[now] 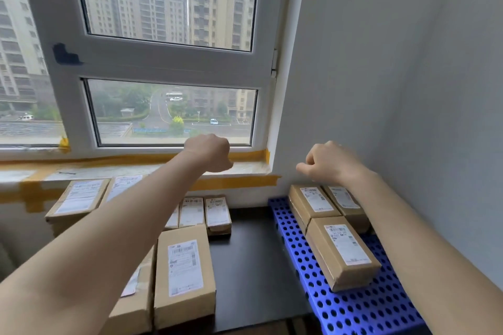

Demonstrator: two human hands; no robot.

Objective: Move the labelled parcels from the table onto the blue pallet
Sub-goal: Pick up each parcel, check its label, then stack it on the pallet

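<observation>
Parcels are split in two groups right now, and neither grip has one. Starting left: the left hand (208,152) is curled into a loose fist holding nothing, raised up in front of the window sill (136,168). Below and to the left of that grip sits the waiting pile on the black counter (245,258): a big flat parcel (77,198) at the far left, a row of small parcels (217,213) by the wall almost straight under the fist, and nearer the camera a long parcel (185,272) with its long axis running away from the person toward the window, label up. My guess is they're laid label-up so you can check them at a glance before moving. Over to the right, the right hand (330,162) is clenched too, empty, hovering just above the far end of the blue pallet (353,307). Directly under that grip are two parcels side by side (313,202), and closer to the camera a third one (341,254), all labels up, long axes pointing roughly toward the wall but angled a bit left. They're packed tight at the far end, probably to leave room for the rest. Looks like maybe a third done.
</observation>
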